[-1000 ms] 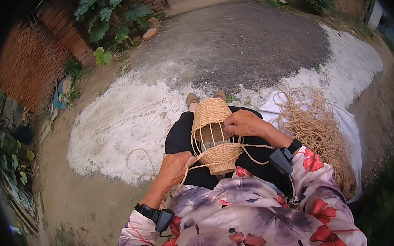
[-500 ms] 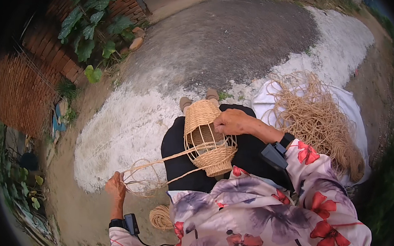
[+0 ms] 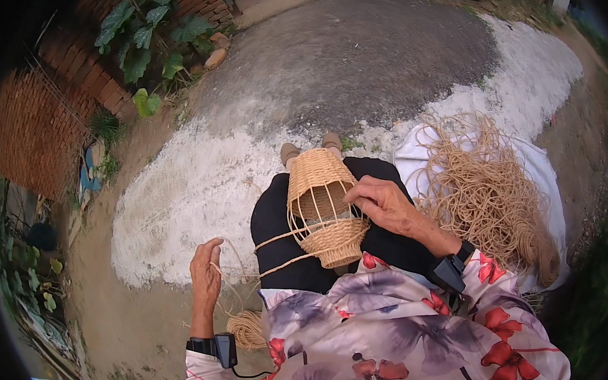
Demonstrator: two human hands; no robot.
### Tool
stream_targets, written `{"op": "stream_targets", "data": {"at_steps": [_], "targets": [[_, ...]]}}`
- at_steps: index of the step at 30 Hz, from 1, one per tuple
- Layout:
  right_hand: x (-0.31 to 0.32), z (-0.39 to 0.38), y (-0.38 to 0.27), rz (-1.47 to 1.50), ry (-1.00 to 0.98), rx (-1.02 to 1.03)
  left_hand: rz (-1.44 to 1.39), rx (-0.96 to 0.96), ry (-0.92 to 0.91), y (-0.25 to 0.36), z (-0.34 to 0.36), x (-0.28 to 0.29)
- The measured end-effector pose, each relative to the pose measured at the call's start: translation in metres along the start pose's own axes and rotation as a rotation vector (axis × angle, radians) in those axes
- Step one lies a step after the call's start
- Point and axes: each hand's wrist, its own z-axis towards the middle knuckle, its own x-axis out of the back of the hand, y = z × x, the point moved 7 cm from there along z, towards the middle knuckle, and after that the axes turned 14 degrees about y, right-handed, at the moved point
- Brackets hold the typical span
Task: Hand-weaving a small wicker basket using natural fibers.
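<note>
A woven basket (image 3: 320, 173) of straw-coloured cord lies across my lap, tilted away from me. Its far and near bands are closely woven, with bare upright ribs between them. My right hand (image 3: 387, 206) is closed at the ribs on the basket's right side; its fingertips are partly hidden. Two strands of cord (image 3: 281, 266) run left from the near band over my dark trousers. Out to the left, my left hand (image 3: 205, 270) is raised with its fingers curled together, and thin slack cord passes by the thumb and hangs in loose loops.
A coil of cord (image 3: 246, 329) rests on the ground below my left hand. At right, a big tangled heap of cord (image 3: 485, 176) lies on a white sheet (image 3: 407, 155). Leafy plants (image 3: 135, 60) and a brick wall (image 3: 32, 140) stand at the far left.
My left hand has come in rightward and up, and the strands that were stretched between it and the basket now hang slack. My right hand has shifted slightly right and down along the basket.
</note>
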Motion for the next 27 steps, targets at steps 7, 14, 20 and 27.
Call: {"op": "stream_targets", "data": {"at_steps": [7, 14, 20, 27], "targets": [[-0.017, 0.018, 0.008, -0.316, 0.035, -0.184, -0.176, -0.023, -0.291, 0.134, -0.020, -0.092], [-0.027, 0.005, 0.038, -0.165, 0.039, -0.188, -0.742, 0.382, -0.401, 0.104, -0.030, -0.136], [-0.025, -0.014, 0.065, -0.571, -0.022, -0.085, -0.477, 0.093, -0.481, 0.159, 0.002, -0.123], [-0.024, -0.004, 0.045, -0.579, -0.055, -0.077, -0.342, 0.066, -0.389, 0.120, 0.015, -0.076]]}}
